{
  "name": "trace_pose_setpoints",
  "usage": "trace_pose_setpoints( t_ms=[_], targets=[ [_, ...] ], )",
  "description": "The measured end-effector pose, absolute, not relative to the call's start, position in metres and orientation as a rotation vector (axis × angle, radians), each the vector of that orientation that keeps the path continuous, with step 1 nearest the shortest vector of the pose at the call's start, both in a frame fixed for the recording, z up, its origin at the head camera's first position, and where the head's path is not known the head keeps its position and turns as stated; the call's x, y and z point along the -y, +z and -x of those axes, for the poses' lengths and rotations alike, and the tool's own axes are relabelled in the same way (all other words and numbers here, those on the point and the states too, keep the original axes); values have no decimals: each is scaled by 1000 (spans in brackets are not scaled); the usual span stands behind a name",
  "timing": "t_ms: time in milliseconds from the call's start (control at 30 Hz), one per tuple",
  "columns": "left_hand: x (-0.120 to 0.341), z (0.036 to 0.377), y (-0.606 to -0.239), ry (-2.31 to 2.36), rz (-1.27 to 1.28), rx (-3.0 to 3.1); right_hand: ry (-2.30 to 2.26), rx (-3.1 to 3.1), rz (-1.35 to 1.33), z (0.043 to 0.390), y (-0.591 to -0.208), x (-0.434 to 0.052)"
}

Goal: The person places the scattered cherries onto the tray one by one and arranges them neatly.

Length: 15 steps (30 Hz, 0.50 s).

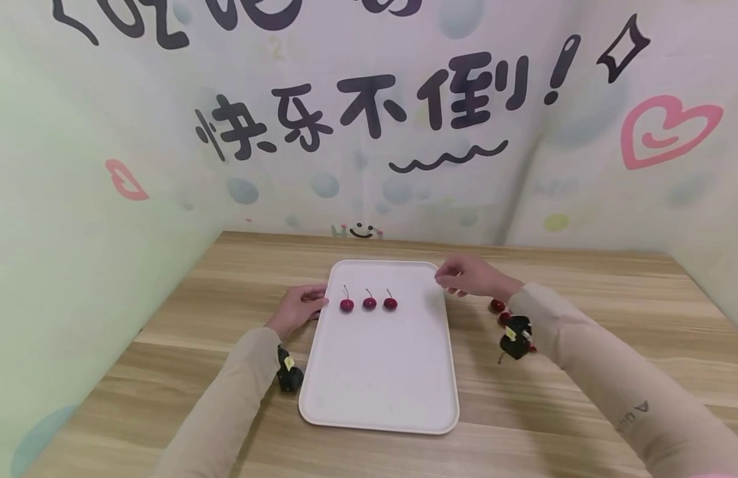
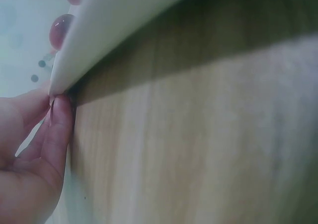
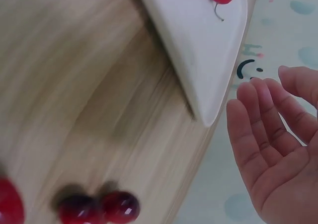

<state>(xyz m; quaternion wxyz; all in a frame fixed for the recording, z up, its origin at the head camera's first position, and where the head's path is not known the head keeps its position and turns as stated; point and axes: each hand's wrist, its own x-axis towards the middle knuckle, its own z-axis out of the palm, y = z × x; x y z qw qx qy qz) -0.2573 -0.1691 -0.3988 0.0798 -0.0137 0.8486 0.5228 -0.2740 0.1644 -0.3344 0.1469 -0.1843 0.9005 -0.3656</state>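
Note:
A white rectangular tray (image 1: 381,372) lies on the table with three dark red cherries (image 1: 369,303) in a row across its upper part, stems up. At the tray's left edge my left hand (image 1: 298,307) pinches the rim between thumb and fingers, as the left wrist view shows. My right hand (image 1: 473,275) hovers by the upper right corner of the tray. Its fingers are loosely bent, the thumb stands apart, and nothing is held. In the right wrist view, more cherries (image 3: 120,206) lie on the table beneath that hand.
Several loose cherries (image 1: 497,306) lie right of the tray, partly hidden by the right wrist's camera (image 1: 516,337). Another camera (image 1: 289,372) sits on the left wrist. The wood-grain table (image 1: 184,318) meets a printed wall sheet (image 1: 273,199) at the back.

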Motion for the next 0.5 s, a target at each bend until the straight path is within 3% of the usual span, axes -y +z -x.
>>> trace_pose_setpoints(
  t_ms=[500],
  targets=[
    [169, 257, -398, 1576, 54, -2537, -976, -2685, 565, 249, -345, -229]
  ],
)
